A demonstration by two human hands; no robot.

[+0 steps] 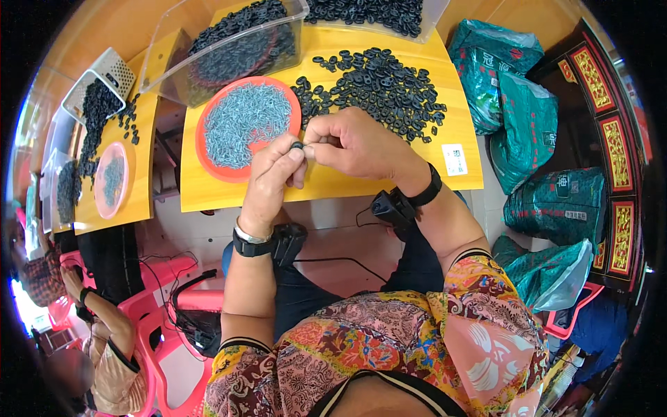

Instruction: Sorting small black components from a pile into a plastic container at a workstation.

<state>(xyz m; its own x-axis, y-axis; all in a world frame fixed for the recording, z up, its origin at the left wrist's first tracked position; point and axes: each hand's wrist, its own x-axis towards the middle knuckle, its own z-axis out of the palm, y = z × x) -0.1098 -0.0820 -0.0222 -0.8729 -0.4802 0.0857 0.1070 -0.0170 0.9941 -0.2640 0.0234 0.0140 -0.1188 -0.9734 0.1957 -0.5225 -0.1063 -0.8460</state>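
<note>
Far to the left of the grip, there's a person (114, 379) beside a pink chair (156, 347), with a yellow side table (139, 198) beyond them. Under the grip runs the main table (379, 186), yellow as well, its front edge on the near side of the fingers. Swing well right of the grip and it's green bags (528, 121) slumped on the floor, a dark cabinet (615, 154) with gold panels behind them.

On to the containers! Far left of the grip, a white basket (119, 71) lies tipped, black pieces spilling out, and a pale pink bowl (124, 182) sits nearer. Just left of the grip, a red bowl (296, 108) full of grey screws (243, 118); past it, a clear box (167, 76) piled with black pieces. Beyond and right, a loose heap (392, 90) of them spreads out.

And the grip: the left hand (273, 167) pinches a small black piece (297, 145) between thumb and forefinger, beside the red bowl's right rim. The right hand (310, 147) meets it from the right, thumb and forefinger pressed together; what's between those tips is too small to tell.
</note>
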